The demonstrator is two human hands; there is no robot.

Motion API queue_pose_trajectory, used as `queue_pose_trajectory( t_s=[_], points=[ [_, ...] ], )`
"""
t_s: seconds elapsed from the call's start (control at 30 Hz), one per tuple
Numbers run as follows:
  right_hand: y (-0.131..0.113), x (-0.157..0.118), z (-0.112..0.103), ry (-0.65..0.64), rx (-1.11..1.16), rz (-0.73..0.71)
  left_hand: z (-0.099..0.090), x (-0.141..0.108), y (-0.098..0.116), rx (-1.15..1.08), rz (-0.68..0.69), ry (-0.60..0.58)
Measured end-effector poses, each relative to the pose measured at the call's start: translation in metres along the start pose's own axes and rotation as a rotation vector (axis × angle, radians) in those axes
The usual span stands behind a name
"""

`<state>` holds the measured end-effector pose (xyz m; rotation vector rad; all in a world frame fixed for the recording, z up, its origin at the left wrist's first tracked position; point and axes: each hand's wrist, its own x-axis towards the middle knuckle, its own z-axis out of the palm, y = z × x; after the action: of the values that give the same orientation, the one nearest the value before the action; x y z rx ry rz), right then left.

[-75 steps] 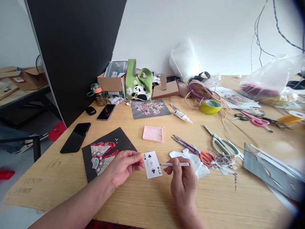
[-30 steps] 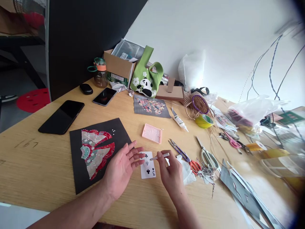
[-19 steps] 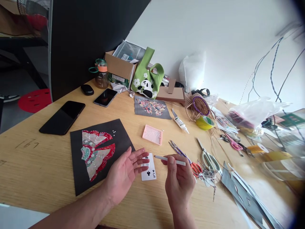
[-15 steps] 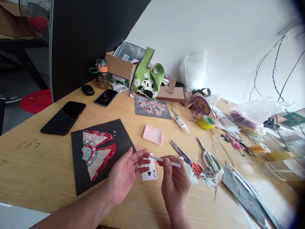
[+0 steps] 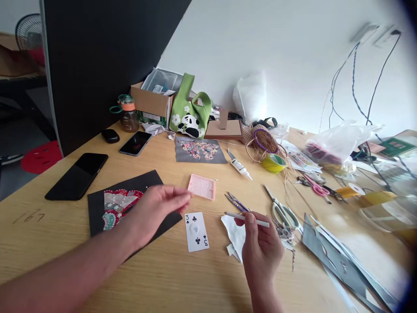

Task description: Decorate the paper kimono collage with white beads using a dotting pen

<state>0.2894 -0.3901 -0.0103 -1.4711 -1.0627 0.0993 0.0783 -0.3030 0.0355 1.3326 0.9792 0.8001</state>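
My left hand (image 5: 161, 208) hovers above the black sheet (image 5: 97, 217), its fingertips together near the pink tray (image 5: 208, 193); anything between them is too small to see. The tray holds tiny white beads. Part of the red and beige patterned fabric piece (image 5: 112, 211) on the sheet is hidden by my arm. At the right, my right hand (image 5: 262, 237) holds a thin white stick (image 5: 249, 218) over a crumpled white cloth (image 5: 235, 232). Between my hands lies a three of clubs card (image 5: 196, 237) with a small white blob on it.
Two phones (image 5: 78, 176) (image 5: 135, 143) and a black mouse (image 5: 110, 135) lie on the left. Behind the tray are a floral sheet (image 5: 198, 150) and a glue tube (image 5: 240, 167). Scissors (image 5: 283, 213), yellow tape (image 5: 273, 163) and grey sheets (image 5: 339, 256) are at the right.
My left hand has turned over from palm up, its fingers closing, and moved toward the tray. My right hand has shifted right with the stick, uncovering the card and cloth. The view has shifted.
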Motion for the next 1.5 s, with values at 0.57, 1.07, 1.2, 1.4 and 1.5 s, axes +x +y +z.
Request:
queue_pose_trajectory(
  t_s=[0.57, 1.07, 1.2, 1.4, 1.5],
  points=[
    [0.020, -0.004, -0.008, -0.056, -0.058, -0.215, 0.044, 0.159, -0.021, 1.037, 0.017, -0.329],
    [0.014, 0.000, -0.005, -0.070, -0.045, -0.254, 0.018, 0.143, -0.032, 1.010, 0.291, -0.479],
    [0.016, -0.001, -0.004, -0.081, -0.037, -0.227, 0.011, 0.130, -0.043, 0.968, 0.301, -0.422],
    [0.022, -0.005, -0.003, -0.073, -0.040, -0.184, 0.008, 0.125, -0.053, 0.905, 0.312, -0.377],
    [0.027, -0.006, -0.004, -0.072, -0.051, -0.107, 0.004, 0.124, -0.055, 0.884, 0.314, -0.351]
  ],
)
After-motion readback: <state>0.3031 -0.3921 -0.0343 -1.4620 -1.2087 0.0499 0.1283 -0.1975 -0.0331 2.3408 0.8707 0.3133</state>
